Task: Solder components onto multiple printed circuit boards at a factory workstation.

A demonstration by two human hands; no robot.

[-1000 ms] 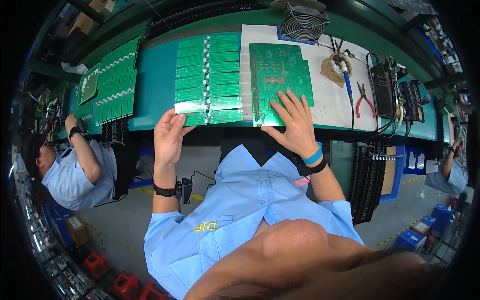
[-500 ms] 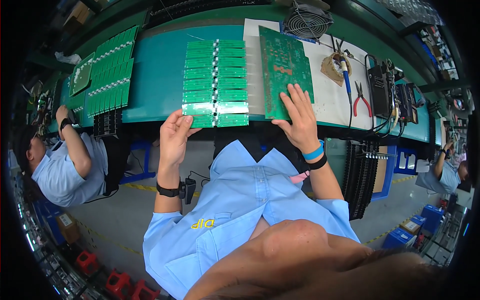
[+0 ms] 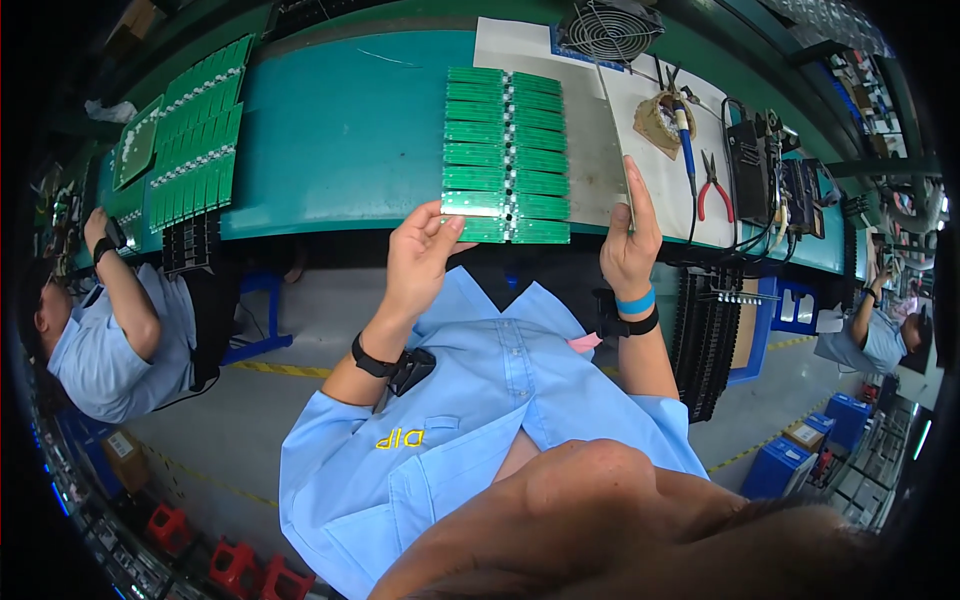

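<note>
A green circuit-board panel, divided into several narrow strips with a row of small parts down its middle, lies on the bench. My left hand is closed on its near-left corner, thumb on top and fingers underneath. To its right, a larger circuit board stands tilted up on its edge and shows only as a thin line. My right hand grips that board near its front end, thumb on the left side and straight fingers on the right. The larger board's faces are hidden from view.
More green panels are stacked at the left, near a co-worker. On the right are a fan, a soldering iron, red-handled pliers and a black soldering station. The bench's front edge runs just before me.
The strip panel has moved right with my left hand. My right hand, which lay flat on the larger board, now holds it turned up on edge.
</note>
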